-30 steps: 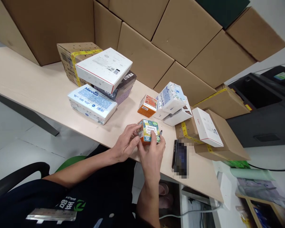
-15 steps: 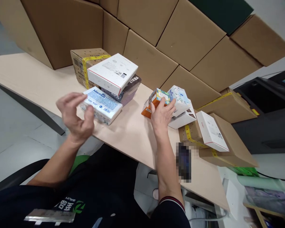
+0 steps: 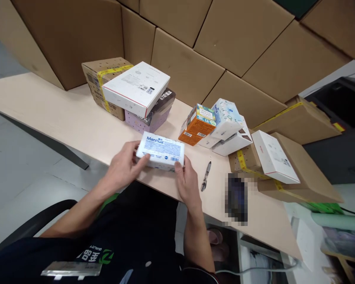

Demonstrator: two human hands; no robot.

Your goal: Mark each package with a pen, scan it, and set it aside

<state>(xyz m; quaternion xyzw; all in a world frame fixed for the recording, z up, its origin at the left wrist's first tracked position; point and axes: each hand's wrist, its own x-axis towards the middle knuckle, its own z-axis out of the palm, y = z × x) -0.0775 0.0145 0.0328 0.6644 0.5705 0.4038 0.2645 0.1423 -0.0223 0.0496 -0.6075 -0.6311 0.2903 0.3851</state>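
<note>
A white and blue tissue pack marked "Manhua" is between my two hands at the table's front edge. My left hand grips its left end, thumb on top. On its right end my right hand is closed, the thumb against the near corner. Behind the pack stand a purple and black box and a white flat box lying on it. An orange box stands to the right, beside another tissue pack that rests on a white box.
A pen and a pixelated dark object lie on the table to the right. A perforated carton is at the left. More cartons stand at the right, and large cardboard boxes line the back.
My right hand has left the orange box and now holds the tissue pack's right end. My left hand has closed on its left end. The pack has moved right and nearer to me.
</note>
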